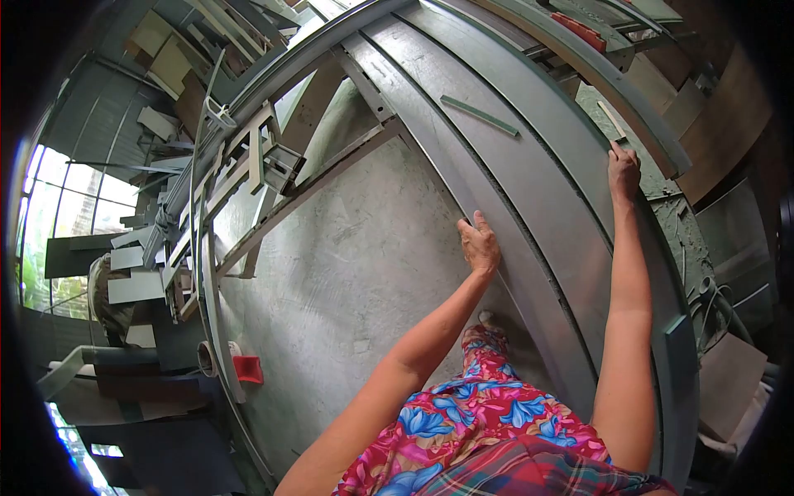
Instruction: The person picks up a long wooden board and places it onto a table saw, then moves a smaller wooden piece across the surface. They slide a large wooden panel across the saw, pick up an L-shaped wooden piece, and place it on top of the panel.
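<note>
Long grey metal sheets [529, 165] lie side by side on a frame in front of me. My left hand [480, 244] rests on the near edge of one sheet, fingers curled over it. At the far side, my right hand [624, 169] grips a thin flat strip [614, 122] that looks like a ruler, pressed against the sheet. A short grey metal bar [480, 115] lies loose on the sheet farther away. My foot [488, 331] stands on the concrete floor [347, 273] below.
A metal frame with cross bars [331, 165] stands to the left of the sheets. Offcuts and profiles are stacked at the left [165, 248]. A red box [247, 369] and a tape roll [207, 358] sit low left. Boards lean at the right [728, 124].
</note>
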Action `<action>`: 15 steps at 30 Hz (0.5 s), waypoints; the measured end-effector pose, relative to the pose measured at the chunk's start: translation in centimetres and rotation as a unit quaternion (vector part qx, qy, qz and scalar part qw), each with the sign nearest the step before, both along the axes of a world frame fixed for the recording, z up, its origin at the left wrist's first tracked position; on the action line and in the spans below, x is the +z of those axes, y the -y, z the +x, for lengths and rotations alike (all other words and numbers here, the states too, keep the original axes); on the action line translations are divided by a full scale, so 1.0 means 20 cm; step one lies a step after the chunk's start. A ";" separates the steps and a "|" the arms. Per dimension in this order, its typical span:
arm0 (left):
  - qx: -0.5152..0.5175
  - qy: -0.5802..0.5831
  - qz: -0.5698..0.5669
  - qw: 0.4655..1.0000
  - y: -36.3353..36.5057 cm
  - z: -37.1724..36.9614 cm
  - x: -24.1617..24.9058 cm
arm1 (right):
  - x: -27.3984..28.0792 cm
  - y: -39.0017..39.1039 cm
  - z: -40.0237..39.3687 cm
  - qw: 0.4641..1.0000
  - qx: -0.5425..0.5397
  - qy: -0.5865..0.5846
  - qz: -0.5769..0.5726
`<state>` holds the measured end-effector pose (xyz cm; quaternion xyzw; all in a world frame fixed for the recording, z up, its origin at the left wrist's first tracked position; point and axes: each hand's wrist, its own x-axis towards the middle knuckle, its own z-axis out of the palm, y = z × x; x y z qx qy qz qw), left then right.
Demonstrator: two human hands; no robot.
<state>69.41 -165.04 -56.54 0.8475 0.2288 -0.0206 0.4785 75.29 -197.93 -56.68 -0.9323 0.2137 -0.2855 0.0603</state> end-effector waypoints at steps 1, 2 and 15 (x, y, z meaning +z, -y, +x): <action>-0.003 -0.001 -0.006 1.000 -0.01 0.00 -0.02 | 0.00 -0.03 0.03 1.000 -0.007 -0.004 0.006; -0.003 -0.002 -0.013 1.000 -0.01 0.01 -0.03 | 0.01 -0.04 0.07 1.000 -0.012 -0.009 0.012; -0.068 -0.013 -0.046 0.997 -0.06 0.02 -0.04 | -0.02 -0.16 0.36 1.000 -0.024 0.001 0.006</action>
